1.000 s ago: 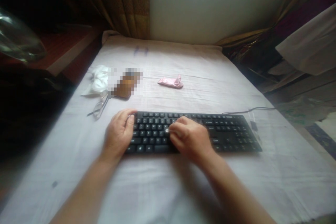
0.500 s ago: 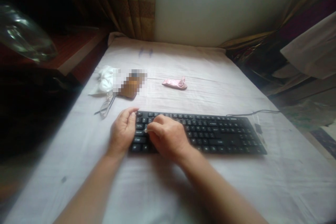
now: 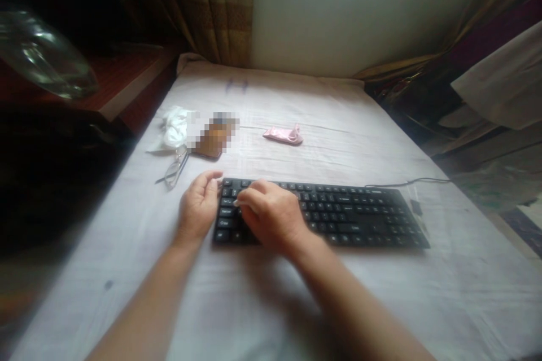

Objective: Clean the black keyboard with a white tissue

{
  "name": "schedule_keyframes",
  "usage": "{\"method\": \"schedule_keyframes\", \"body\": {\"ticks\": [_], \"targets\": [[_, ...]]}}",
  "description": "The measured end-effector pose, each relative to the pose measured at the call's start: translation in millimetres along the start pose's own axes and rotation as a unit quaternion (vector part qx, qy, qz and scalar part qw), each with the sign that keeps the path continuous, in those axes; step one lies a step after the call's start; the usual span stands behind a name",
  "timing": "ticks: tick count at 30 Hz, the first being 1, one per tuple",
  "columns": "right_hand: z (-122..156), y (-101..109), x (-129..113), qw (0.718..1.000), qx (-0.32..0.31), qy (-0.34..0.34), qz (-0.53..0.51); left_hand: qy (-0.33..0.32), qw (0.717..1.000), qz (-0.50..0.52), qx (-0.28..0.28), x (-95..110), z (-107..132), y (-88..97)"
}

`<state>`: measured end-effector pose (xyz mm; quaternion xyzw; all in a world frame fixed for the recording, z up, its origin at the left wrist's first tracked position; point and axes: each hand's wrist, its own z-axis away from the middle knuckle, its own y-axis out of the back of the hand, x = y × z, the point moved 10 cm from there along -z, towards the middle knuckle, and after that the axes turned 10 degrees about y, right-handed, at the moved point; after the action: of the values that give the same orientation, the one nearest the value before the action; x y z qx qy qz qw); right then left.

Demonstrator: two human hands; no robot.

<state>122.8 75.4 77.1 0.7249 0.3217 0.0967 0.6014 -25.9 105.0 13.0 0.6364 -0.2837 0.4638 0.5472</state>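
Observation:
A black keyboard (image 3: pixel 339 214) lies across a white cloth-covered table (image 3: pixel 296 304). My left hand (image 3: pixel 197 207) rests at the keyboard's left end, fingers curled round its edge, holding it. My right hand (image 3: pixel 271 216) lies over the left part of the keys, fingers pinched on a small white thing whose tip shows at the keys; I cannot make out what it is. The keyboard's cable (image 3: pixel 406 182) runs off to the right.
Behind the keyboard lie a pair of glasses (image 3: pixel 174 168), a crumpled white cloth (image 3: pixel 173 128), a brown blurred object (image 3: pixel 215 135) and a pink packet (image 3: pixel 283 135). A glass vessel (image 3: pixel 42 56) stands at far left. Curtains and a wall close the back.
My right hand has slid leftward along the keys, from the keyboard's middle to its left part, close to my left hand. The left hand has stayed at the keyboard's end.

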Motion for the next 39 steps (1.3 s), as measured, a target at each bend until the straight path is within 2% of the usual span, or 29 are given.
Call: {"method": "schedule_keyframes", "body": {"ticks": [6,19,23,28,34,39], "targets": [[-2,-15,-10,0.999,-0.047,0.016,0.008,0.007,1.0,0.013,0.0,-4,-1,-0.2],[18,-5,-17,0.997,0.008,0.054,-0.052,0.009,1.0,0.018,-0.001,-4,0,-0.9],[14,0,-11,0.998,0.043,0.027,-0.046,0.006,1.0,0.016,-0.001,-3,0,-0.6],[7,-5,-7,0.998,0.036,0.0,-0.058,0.001,1.0,0.013,0.0,-4,-1,-0.3],[-1,7,22,0.993,0.052,-0.077,-0.072,-0.001,1.0,0.015,0.002,-5,-2,0.0],[0,2,29,0.991,0.019,-0.113,-0.075,-0.005,1.0,0.019,0.004,-3,-1,-0.5]]}}
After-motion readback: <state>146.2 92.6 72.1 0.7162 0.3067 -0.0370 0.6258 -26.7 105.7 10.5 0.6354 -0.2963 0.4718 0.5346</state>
